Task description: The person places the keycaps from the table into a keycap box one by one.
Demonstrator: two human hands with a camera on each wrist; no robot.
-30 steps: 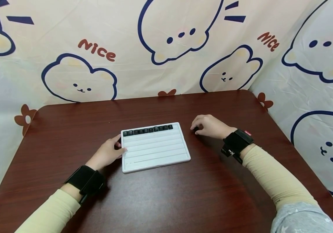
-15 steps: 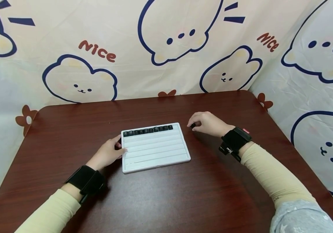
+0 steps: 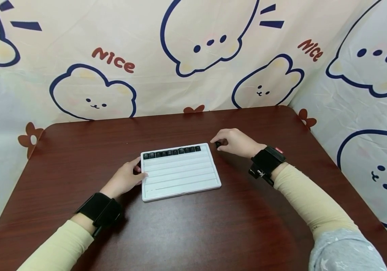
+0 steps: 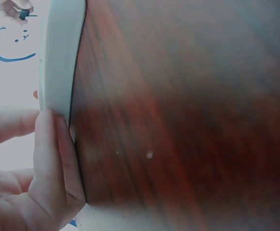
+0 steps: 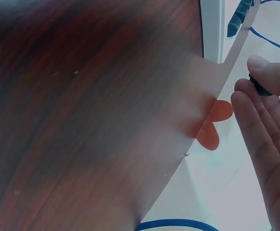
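A white ridged tray [image 3: 181, 176] lies on the table, with a row of black keycaps [image 3: 172, 152] along its far edge. My left hand [image 3: 124, 178] grips the tray's left side, its thumb over the rim; in the left wrist view the fingers [image 4: 48, 154] lie against the tray's outer edge. Just off the tray's far right corner, my right hand [image 3: 239, 143] pinches one black keycap [image 3: 218, 144] between thumb and fingers. The right wrist view shows that keycap [image 5: 261, 88] partly hidden by the thumb.
The brown wooden table [image 3: 193, 233] carries the tray. Behind it and along the right hangs a pale cloth [image 3: 166, 90] with cartoon bears. Each wrist wears a black strap with a camera, the right strap [image 3: 267, 162] being close to the table.
My right hand has moved left and slightly away from me with the keycap, nearer the tray's far right corner. The left hand and the tray stay in place.
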